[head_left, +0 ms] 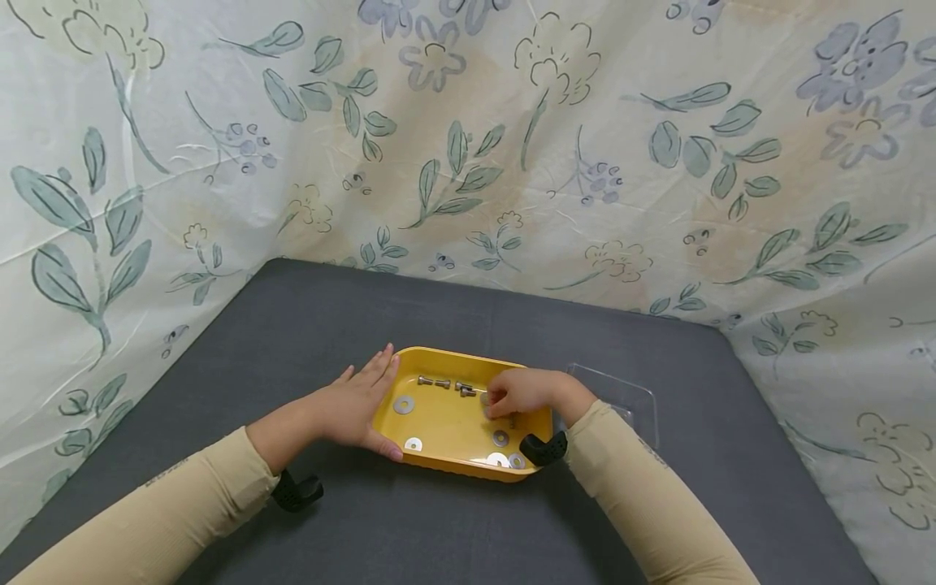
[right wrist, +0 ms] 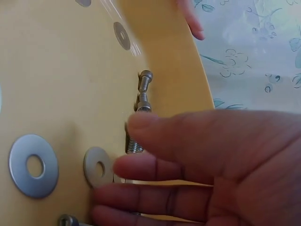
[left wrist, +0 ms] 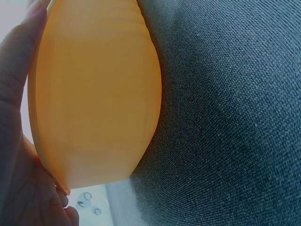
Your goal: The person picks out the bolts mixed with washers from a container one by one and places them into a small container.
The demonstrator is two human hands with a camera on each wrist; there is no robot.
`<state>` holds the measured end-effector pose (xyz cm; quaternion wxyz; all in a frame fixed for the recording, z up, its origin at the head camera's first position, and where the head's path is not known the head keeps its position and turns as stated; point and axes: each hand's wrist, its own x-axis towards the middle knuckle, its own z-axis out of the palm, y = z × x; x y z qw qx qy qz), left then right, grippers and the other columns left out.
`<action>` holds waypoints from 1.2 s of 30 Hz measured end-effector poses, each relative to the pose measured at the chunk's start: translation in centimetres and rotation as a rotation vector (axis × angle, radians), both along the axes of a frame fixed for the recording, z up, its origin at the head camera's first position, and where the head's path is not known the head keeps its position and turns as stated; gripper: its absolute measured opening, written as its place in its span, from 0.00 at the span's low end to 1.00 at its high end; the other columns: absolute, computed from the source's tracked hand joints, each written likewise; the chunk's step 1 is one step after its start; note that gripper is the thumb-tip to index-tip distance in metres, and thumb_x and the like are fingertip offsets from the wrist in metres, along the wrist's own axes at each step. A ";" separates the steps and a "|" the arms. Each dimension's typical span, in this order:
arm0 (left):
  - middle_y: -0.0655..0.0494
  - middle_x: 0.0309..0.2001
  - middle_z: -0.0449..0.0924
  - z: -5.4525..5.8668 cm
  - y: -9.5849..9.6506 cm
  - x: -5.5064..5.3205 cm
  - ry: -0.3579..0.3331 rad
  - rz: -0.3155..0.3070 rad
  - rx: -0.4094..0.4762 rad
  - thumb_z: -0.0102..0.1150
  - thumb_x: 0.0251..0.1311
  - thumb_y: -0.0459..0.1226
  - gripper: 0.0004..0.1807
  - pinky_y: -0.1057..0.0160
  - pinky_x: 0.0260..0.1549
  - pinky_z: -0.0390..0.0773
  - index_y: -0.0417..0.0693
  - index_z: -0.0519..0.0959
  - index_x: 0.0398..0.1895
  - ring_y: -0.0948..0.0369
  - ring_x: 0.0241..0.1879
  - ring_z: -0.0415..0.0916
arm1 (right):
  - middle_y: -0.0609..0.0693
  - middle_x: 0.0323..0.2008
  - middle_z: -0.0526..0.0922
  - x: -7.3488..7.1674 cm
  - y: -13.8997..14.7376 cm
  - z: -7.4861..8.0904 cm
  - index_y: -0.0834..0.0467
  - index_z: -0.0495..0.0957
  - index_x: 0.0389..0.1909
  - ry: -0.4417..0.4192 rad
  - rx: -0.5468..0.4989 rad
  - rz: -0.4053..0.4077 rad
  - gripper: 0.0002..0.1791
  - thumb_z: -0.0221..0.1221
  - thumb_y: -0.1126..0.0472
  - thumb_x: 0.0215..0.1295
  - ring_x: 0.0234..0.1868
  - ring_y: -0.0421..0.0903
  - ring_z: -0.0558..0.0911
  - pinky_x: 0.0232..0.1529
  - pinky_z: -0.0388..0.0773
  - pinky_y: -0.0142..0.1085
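A shallow yellow tray sits on the dark tabletop. My left hand lies along its left end, fingers straight over the rim and thumb at the near edge. Inside, several socket-head screws lie in a line near the far wall. Flat metal washers are scattered over the tray floor. My right hand reaches in from the right. In the right wrist view, its thumb and index finger stand apart, with a screw showing behind the gap. The index fingertip overlaps the edge of a washer.
Behind my right wrist lies a clear plastic container, partly hidden by the sleeve. Black wrist mounts sit under both wrists. A floral curtain closes off the back and sides of the grey table.
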<state>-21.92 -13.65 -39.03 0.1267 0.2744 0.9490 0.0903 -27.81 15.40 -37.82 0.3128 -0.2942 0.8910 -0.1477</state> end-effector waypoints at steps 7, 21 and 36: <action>0.48 0.71 0.20 -0.1 0.0 0.0 0.001 0.017 -0.007 0.45 0.25 0.80 0.75 0.39 0.62 0.44 0.43 0.32 0.71 0.52 0.70 0.28 | 0.48 0.23 0.73 -0.5 -0.7 -0.2 0.58 0.77 0.30 -0.034 -0.029 0.023 0.10 0.55 0.56 0.64 0.20 0.41 0.67 0.24 0.63 0.33; 0.47 0.71 0.22 0.0 0.0 0.1 0.009 0.004 -0.002 0.47 0.26 0.79 0.75 0.38 0.61 0.44 0.42 0.33 0.71 0.51 0.70 0.29 | 0.47 0.26 0.74 -0.6 -1.0 0.3 0.58 0.78 0.31 0.090 0.023 0.017 0.07 0.58 0.72 0.55 0.25 0.43 0.69 0.27 0.66 0.33; 0.50 0.71 0.19 -0.2 0.0 -0.1 0.001 0.027 -0.007 0.45 0.24 0.80 0.76 0.40 0.62 0.44 0.44 0.32 0.71 0.53 0.70 0.27 | 0.46 0.13 0.57 1.0 -1.5 0.9 0.58 0.67 0.14 0.292 0.202 -0.010 0.16 0.52 0.72 0.60 0.15 0.42 0.58 0.20 0.58 0.33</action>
